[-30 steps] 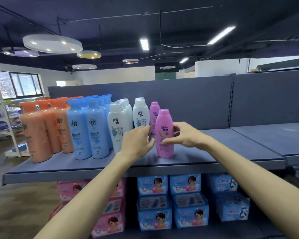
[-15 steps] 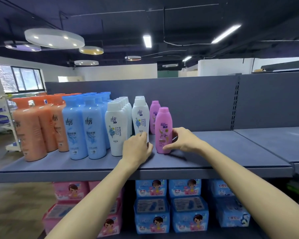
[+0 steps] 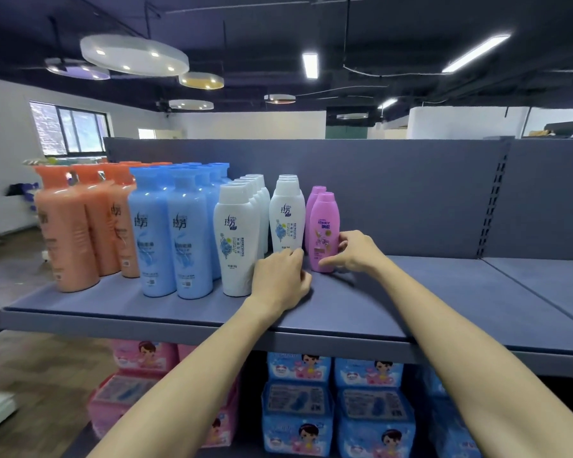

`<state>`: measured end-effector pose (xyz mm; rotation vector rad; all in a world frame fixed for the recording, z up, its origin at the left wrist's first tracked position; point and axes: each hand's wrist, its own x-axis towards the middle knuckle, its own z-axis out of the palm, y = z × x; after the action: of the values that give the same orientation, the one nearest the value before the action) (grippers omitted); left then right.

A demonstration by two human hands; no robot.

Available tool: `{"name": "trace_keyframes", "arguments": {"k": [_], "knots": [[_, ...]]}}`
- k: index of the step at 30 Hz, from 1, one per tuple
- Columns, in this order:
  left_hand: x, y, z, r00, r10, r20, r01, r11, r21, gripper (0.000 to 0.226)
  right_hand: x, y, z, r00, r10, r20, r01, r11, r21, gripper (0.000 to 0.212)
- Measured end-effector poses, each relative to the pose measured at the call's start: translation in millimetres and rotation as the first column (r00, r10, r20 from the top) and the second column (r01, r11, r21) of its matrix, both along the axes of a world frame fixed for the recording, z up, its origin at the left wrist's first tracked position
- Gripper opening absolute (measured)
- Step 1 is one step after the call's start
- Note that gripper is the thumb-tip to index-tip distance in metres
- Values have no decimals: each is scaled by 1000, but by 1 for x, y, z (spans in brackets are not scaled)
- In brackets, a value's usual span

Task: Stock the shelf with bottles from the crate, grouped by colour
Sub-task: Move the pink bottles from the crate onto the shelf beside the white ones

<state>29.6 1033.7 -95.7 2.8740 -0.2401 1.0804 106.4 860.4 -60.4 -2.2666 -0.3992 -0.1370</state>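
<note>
On the shelf (image 3: 80,309) four colour groups are seen in rows from left to right: the orange bottles (image 3: 65,233), the blue bottles (image 3: 171,233), the white bottles (image 3: 234,239) in two rows, and the pink bottles, of which the front pink bottle (image 3: 323,231) stands upright just right of the second white row, with one more pink bottle close behind it. No crate is shown, so what is left to stock cannot be told. The left hand (image 3: 280,280) is laid on the shelf in front of the second white row, its fingers loosely curled and nothing held in them; whether the knuckles touch the front white bottle cannot be told. The right hand (image 3: 353,251) is placed against the right side of the front pink bottle near its base, with the thumb low at the front and the fingers bent round the side, so the bottle seems to be lightly held while it is settled into its row. Some risks can be judged from here. If the left hand is drawn away carelessly, the tall white bottles beside it could be knocked, and one falling bottle could bring down its close neighbours. If the pink bottle is pushed low and too hard, it could be tipped against the one behind. On the lower shelf, pink packs (image 3: 139,375) and blue packs (image 3: 298,401) are stacked; what is inside them cannot be seen.
</note>
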Motion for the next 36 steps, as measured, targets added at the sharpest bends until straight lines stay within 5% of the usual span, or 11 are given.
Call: {"name": "trace_keyframes", "arguments": {"k": [22,28,36], "knots": [[17,5,-7,1000,-6,22,7,998,-64,16,44,20,-19,976,-193,96,188,980,61,38],[14,5,-4,1000,-14,-28,12,995,-95,15,27,23,-15,960,-224,168,222,974,33,58],[0,3,4,998,-6,-56,3,998,-61,17,-18,17,-11,941,-223,256,231,973,-3,37]]}}
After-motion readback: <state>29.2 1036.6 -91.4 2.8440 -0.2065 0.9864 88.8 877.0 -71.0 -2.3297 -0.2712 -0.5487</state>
